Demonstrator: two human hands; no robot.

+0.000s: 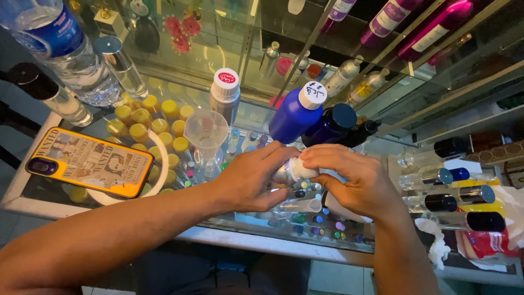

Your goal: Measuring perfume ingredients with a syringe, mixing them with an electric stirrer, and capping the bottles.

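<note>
Both my hands meet over a glass counter (65, 210). My left hand (252, 179) wraps around the body of a small silver bottle (283, 176). My right hand (352, 180) grips its white cap (301, 170) with the fingertips. Just behind them stand a blue plastic bottle with a white cap (295, 113), a dark blue bottle with a black cap (329, 126) and a clear plastic funnel (206, 133). A silver bottle with a white and red cap (224, 94) stands further back.
A phone in an orange case (90, 161) lies at the left, over a white ring. Several yellow-capped vials (153, 127) show under the glass. A water bottle (65, 49) stands far left. Roll-on bottles with dark caps (464, 205) lie at the right beside white tissue (436, 240).
</note>
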